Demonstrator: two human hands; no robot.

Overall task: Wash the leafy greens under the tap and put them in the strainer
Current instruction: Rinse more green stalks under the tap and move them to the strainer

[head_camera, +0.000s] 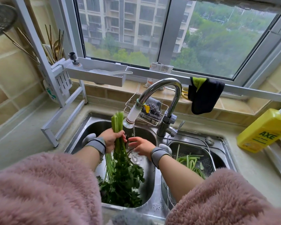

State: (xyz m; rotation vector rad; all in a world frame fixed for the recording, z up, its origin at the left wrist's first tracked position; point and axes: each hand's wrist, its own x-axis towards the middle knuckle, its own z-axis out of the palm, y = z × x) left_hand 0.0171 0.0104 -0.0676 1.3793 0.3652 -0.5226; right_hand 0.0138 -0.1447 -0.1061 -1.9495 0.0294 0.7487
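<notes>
- The left hand grips a bunch of leafy greens around the stalks, fingers curled round them, over the left sink basin.
- The bunch's long axis runs nearly upright, tilted slightly: the cut stalk ends point up and away, just beside the tap nozzle, and the dark leaves hang down toward the person, low in the basin.
- The right hand holds nothing; its fingers are spread and relaxed under the running water, just right of the stalks. Whether the fingertips touch the stalks I cannot tell, since the water blurs that spot.
- The stream falls between the two hands, so it wets the stalks more than the leaves, as far as I can judge.
- The strainer, a metal mesh basket, sits in the right basin, to the right of both hands. It already holds some green stalks.
- The right hand is nearer the strainer; the bunch lies left of it, so putting it in means carrying the greens rightward across the divider between the basins.
- A yellow detergent bottle stands on the surface at far right.
</notes>
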